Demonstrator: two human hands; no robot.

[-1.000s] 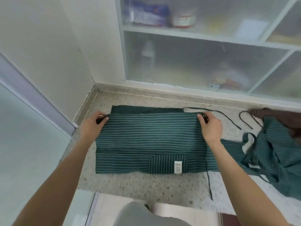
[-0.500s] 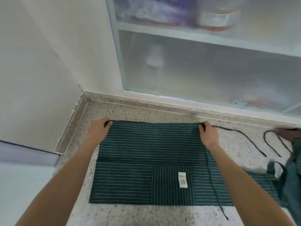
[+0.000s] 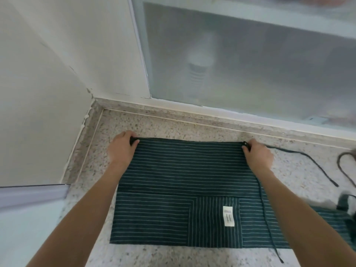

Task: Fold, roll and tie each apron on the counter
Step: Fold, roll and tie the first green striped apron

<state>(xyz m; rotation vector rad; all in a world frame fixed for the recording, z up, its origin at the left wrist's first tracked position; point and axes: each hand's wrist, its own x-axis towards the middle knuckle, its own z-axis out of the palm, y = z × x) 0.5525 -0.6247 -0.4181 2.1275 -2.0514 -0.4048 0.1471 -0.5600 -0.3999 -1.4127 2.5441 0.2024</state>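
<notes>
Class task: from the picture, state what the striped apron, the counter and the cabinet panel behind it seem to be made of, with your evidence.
Apron: likely woven cotton, matte, lying flat and creased at the fold.
Counter: probably terrazzo or speckled stone, smooth, flecked with chips.
Cabinet panel: frosted glass or plastic; shapes behind it blur.

Speckled beige terrazzo worktop [image 3: 173, 128] set into a white-walled corner, dark green white-striped folded cloth apron [image 3: 185, 189] lying flat on it, thin dark tie strings [image 3: 308, 157] trailing right, second striped apron [image 3: 339, 218] at right edge
</notes>
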